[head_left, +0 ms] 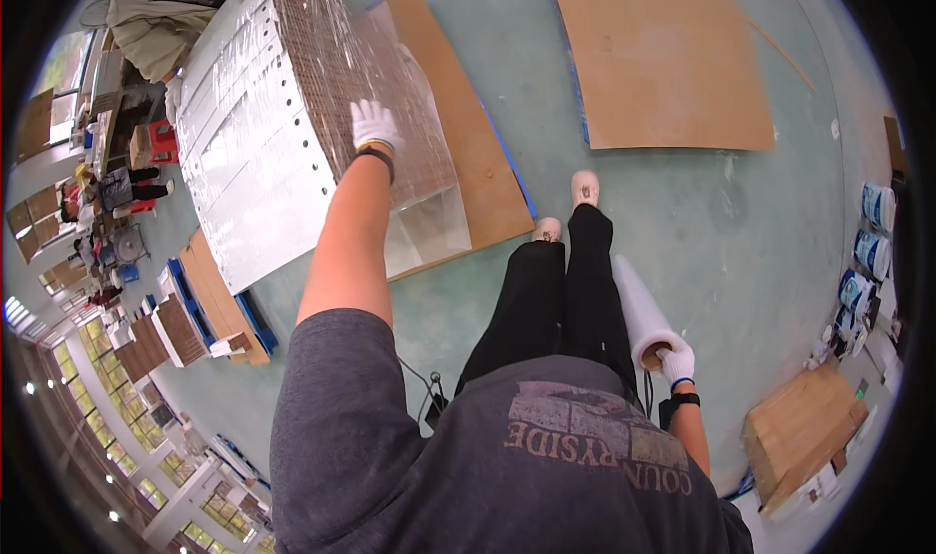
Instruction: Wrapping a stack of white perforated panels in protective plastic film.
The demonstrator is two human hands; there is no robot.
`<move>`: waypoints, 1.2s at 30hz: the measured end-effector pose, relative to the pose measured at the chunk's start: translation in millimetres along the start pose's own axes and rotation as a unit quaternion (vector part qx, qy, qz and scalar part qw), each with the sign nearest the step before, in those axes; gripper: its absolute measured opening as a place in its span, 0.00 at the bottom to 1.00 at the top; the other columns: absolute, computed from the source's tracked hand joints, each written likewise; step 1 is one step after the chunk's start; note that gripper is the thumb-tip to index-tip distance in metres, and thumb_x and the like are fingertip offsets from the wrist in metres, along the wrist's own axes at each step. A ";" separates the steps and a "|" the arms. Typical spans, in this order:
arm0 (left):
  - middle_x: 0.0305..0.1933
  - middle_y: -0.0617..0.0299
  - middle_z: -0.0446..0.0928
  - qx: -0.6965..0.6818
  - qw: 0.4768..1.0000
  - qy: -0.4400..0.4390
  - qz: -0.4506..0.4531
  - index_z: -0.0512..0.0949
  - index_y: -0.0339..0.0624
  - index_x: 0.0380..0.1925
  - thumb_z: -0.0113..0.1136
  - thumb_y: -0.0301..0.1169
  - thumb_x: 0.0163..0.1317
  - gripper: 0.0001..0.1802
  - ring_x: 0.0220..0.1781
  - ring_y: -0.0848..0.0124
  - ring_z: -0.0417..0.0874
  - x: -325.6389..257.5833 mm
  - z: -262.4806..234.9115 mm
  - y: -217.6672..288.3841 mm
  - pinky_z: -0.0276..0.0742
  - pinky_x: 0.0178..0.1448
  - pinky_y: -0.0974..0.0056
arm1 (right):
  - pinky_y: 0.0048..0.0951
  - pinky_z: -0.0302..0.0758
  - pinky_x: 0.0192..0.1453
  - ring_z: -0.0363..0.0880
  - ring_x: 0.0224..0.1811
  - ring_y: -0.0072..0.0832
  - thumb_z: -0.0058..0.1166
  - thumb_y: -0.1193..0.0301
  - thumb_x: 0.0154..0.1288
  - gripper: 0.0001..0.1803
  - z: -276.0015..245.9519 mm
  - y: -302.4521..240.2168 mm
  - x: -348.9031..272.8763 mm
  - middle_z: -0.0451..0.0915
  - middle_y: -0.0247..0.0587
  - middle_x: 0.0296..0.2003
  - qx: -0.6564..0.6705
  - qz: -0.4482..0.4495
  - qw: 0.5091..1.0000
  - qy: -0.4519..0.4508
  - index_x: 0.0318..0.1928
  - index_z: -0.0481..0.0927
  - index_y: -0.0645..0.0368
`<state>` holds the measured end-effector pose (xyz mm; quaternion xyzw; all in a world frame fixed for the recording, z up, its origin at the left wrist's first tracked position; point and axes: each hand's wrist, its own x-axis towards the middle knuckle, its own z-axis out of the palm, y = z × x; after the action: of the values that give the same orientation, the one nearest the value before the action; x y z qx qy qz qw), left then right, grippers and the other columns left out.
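Note:
My left hand [375,125], in a white knit glove, lies with its fingers spread on the side of a tall stack of white panels [249,135] wrapped in clear film. The stack's near side shows brown, layered edges under the shiny film [336,62]. Beneath it is a brown board [466,135] with a blue edge. Down at my right side, my right hand [678,364], also gloved, grips the end of a roll of clear stretch film [637,305] at its cardboard core. The fingers are partly hidden inside the core.
Another person [151,33] stands at the stack's far left, a gloved hand near its top. A brown sheet [668,57] lies on the green floor ahead. White-and-blue buckets [871,252] line the right; a brown board [799,432] is lower right. Blue pallets [255,325] stand left.

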<state>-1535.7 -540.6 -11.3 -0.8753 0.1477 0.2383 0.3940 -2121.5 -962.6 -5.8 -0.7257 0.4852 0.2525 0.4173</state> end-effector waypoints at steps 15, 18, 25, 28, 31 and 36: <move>0.75 0.56 0.49 0.151 0.968 -0.165 0.112 0.54 0.44 0.69 0.45 0.62 0.57 0.47 0.77 0.54 0.42 -0.3 89.9 53.3 0.26 0.73 0.37 | 0.29 0.75 0.50 0.80 0.42 0.30 0.56 0.84 0.47 0.26 -86.1 -92.2 116.9 0.81 0.43 0.41 -0.025 0.100 0.994 -0.039 0.52 0.76 0.66; 0.76 0.56 0.46 0.180 0.939 -0.232 0.177 0.57 0.44 0.68 0.39 0.54 0.64 0.38 0.77 0.53 0.43 -47.1 149.0 83.3 0.27 0.74 0.37 | 0.32 0.78 0.43 0.81 0.37 0.32 0.59 0.81 0.48 0.20 -85.9 -101.8 138.0 0.82 0.43 0.37 -0.031 0.031 0.998 -0.040 0.46 0.79 0.66; 0.61 0.50 0.72 -0.233 0.824 -0.471 0.214 0.74 0.41 0.56 0.47 0.57 0.57 0.36 0.63 0.51 0.70 -79.2 177.4 144.1 0.65 0.65 0.54 | 0.30 0.75 0.51 0.80 0.43 0.32 0.56 0.82 0.47 0.26 -110.2 -114.7 168.0 0.82 0.44 0.41 -0.027 0.070 0.995 -0.058 0.52 0.76 0.67; 0.58 0.47 0.74 -0.375 0.836 -0.401 -0.023 0.77 0.40 0.52 0.50 0.54 0.56 0.33 0.60 0.49 0.73 -29.0 197.4 141.4 0.66 0.63 0.53 | 0.29 0.74 0.53 0.79 0.45 0.32 0.55 0.84 0.46 0.27 -119.1 -119.5 181.9 0.81 0.44 0.42 -0.034 0.050 0.996 -0.060 0.53 0.76 0.67; 0.55 0.43 0.75 -0.597 0.719 -0.316 -0.163 0.75 0.39 0.53 0.55 0.51 0.54 0.33 0.58 0.48 0.74 29.5 198.3 162.9 0.68 0.62 0.52 | 0.29 0.73 0.55 0.79 0.47 0.32 0.55 0.87 0.45 0.30 -138.3 -127.5 183.3 0.81 0.43 0.44 -0.038 0.049 0.998 -0.024 0.55 0.73 0.68; 0.40 0.43 0.79 -0.714 0.560 -0.158 -0.389 0.74 0.42 0.45 0.65 0.39 0.48 0.24 0.46 0.49 0.81 84.9 245.0 13.9 0.77 0.45 0.51 | 0.30 0.73 0.55 0.79 0.47 0.32 0.56 0.86 0.45 0.31 -98.4 -152.6 214.4 0.81 0.44 0.45 0.008 -0.013 0.997 -0.070 0.56 0.73 0.69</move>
<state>-1544.0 -369.4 -206.3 -0.7911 -0.4907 0.2242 -0.2884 -1899.5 -1124.5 -64.6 -0.7089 0.4474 0.2936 0.4595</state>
